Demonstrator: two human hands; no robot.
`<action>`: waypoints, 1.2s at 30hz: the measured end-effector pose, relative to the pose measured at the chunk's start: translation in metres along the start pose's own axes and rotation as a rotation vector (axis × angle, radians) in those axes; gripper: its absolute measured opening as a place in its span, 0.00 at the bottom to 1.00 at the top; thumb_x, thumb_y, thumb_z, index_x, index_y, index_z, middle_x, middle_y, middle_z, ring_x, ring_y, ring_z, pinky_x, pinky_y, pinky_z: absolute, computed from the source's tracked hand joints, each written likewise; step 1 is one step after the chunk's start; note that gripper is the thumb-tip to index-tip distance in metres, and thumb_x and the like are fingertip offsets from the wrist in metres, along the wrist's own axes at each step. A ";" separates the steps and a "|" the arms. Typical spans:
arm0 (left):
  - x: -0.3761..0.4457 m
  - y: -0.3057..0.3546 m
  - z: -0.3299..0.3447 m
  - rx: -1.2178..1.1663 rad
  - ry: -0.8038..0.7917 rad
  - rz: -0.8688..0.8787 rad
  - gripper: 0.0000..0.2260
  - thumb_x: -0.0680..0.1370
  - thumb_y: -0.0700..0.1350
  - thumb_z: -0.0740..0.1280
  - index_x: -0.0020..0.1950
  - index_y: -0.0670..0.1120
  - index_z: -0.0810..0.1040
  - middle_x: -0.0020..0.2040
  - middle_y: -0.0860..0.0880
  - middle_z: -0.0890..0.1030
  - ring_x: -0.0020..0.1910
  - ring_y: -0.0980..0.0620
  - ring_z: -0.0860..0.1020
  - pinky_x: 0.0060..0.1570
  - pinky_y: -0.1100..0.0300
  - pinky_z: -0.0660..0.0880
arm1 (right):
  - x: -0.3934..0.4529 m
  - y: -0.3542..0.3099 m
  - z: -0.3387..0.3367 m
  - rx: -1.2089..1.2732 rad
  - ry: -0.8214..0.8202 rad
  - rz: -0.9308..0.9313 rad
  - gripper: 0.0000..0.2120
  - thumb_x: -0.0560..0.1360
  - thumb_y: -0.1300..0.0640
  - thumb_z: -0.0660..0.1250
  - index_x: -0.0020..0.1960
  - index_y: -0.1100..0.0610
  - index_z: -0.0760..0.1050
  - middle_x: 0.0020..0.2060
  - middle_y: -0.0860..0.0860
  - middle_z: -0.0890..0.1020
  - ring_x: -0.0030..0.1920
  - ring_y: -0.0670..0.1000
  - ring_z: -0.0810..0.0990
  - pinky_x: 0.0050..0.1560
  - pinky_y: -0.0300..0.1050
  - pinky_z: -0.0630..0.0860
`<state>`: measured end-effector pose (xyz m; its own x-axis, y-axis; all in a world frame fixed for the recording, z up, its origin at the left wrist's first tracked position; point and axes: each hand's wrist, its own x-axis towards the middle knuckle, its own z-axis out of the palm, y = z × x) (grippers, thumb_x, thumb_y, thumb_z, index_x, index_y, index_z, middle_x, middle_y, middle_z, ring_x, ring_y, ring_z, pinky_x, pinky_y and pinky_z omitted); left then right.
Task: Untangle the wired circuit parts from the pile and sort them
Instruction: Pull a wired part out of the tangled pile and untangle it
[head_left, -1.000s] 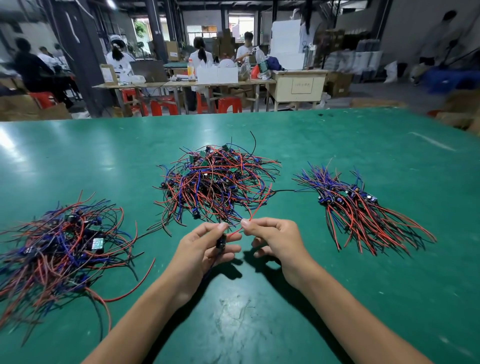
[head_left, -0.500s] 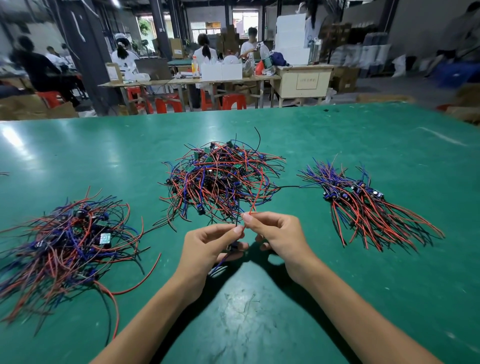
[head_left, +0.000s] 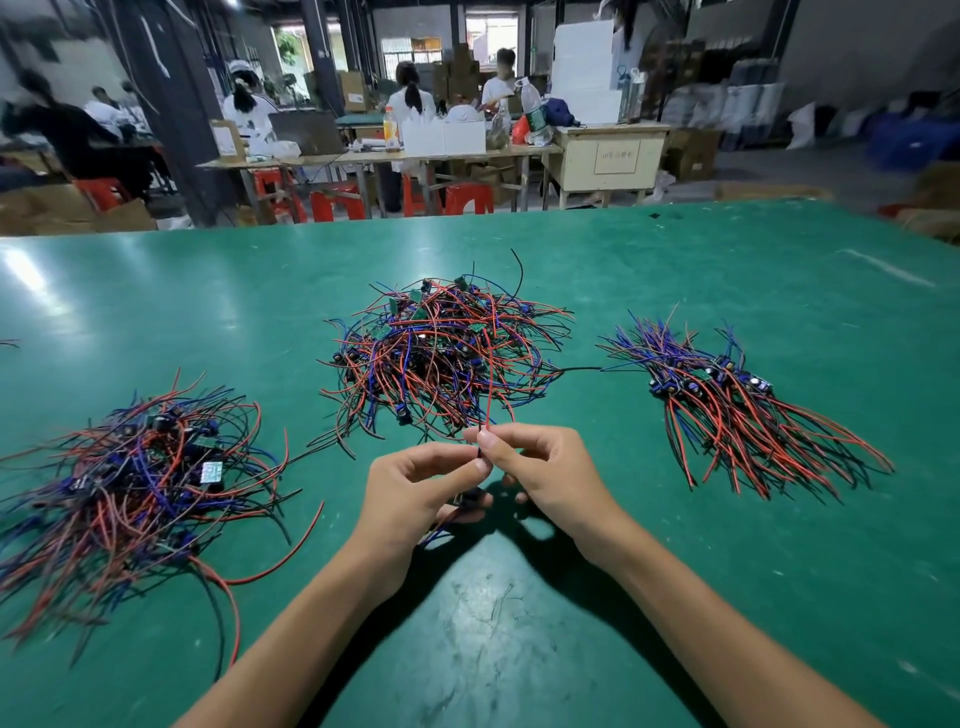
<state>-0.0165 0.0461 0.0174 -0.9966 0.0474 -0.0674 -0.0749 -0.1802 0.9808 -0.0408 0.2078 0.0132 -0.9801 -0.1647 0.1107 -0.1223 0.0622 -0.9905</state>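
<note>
Pinching wires (head_left: 491, 410) — both hands (head_left: 415, 493), bare table (head_left: 519, 649) nearer

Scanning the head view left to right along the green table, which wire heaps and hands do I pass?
Loose left heap → left hand → right hand, both pinching one part's wires → combed sorted bundle. The tangled middle pile sits farther back, above the hands.

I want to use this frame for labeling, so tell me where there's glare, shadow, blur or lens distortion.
Head view: bright glare patches on the green table at far left; dark shadows under the left hand and right hand; the background workshop is blurred, the left pile soft; wide-angle distortion bows the table's far edge.
</note>
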 end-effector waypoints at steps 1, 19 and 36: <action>0.000 0.000 -0.001 -0.006 -0.003 -0.010 0.12 0.67 0.43 0.77 0.49 0.41 0.87 0.40 0.40 0.85 0.36 0.45 0.84 0.38 0.56 0.83 | 0.000 0.001 0.001 -0.028 -0.007 -0.028 0.08 0.80 0.51 0.70 0.53 0.51 0.86 0.45 0.42 0.87 0.33 0.38 0.76 0.35 0.32 0.71; 0.001 0.002 -0.003 -0.003 -0.130 -0.059 0.11 0.72 0.47 0.74 0.52 0.43 0.87 0.47 0.38 0.86 0.38 0.43 0.86 0.37 0.57 0.82 | 0.003 0.002 0.009 -0.037 -0.033 0.016 0.11 0.83 0.59 0.63 0.55 0.58 0.85 0.37 0.46 0.84 0.33 0.39 0.78 0.34 0.29 0.70; 0.003 0.000 -0.002 0.217 -0.195 -0.034 0.07 0.75 0.35 0.74 0.36 0.41 0.85 0.36 0.38 0.84 0.29 0.43 0.83 0.30 0.56 0.81 | 0.000 0.000 0.015 -0.224 0.365 -0.045 0.14 0.80 0.56 0.60 0.39 0.48 0.78 0.39 0.42 0.85 0.35 0.53 0.81 0.45 0.55 0.79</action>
<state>-0.0191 0.0443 0.0173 -0.9666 0.2416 -0.0853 -0.0783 0.0383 0.9962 -0.0387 0.1928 0.0118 -0.9592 0.1840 0.2148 -0.1578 0.2821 -0.9463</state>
